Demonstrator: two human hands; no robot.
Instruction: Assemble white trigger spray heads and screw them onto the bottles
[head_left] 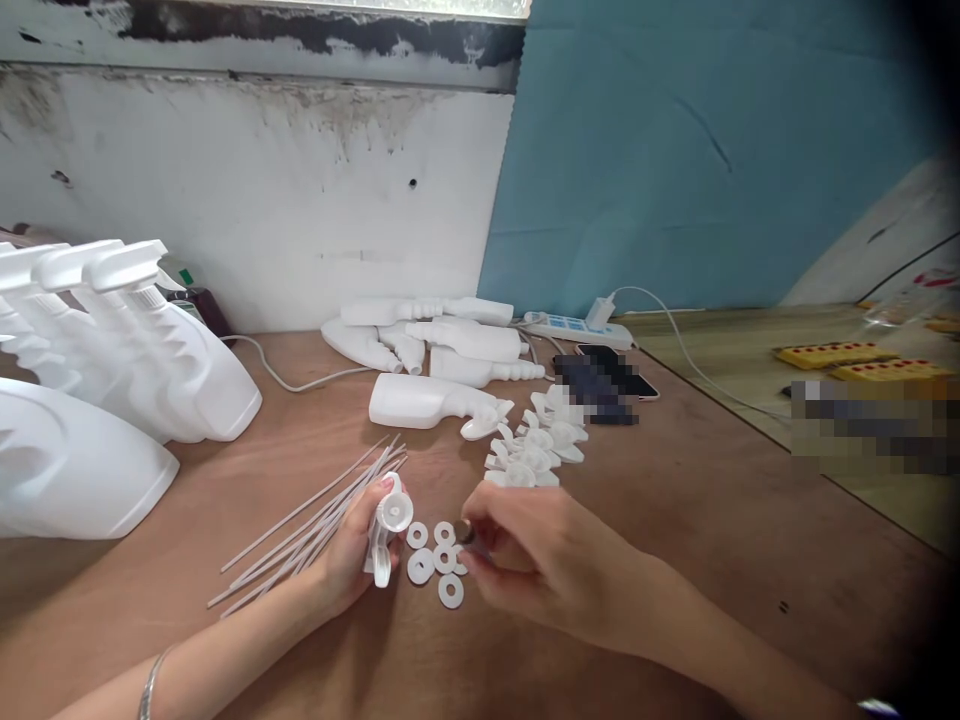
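My left hand (356, 545) is closed around a white trigger spray head (394, 512), its round collar facing up toward me. Thin white dip tubes (311, 535) lie in a loose bundle beside and under that hand. Just right of the spray head, several flat white ring washers (450, 590) rest on the table. Above their right side my right hand (525, 550) has thumb and fingers pinched together. Something small, dark and round shows at its fingertips, too small to make out. More white spray heads (529, 455) stand in rows behind the right hand.
White spray bottles with heads fitted (187, 370) stand at the left, near a lying white bottle (75, 460). Several empty-looking white bottles (465, 340) lie by the wall. A power strip (577, 328), cables and a phone (641, 380) are at the back right.
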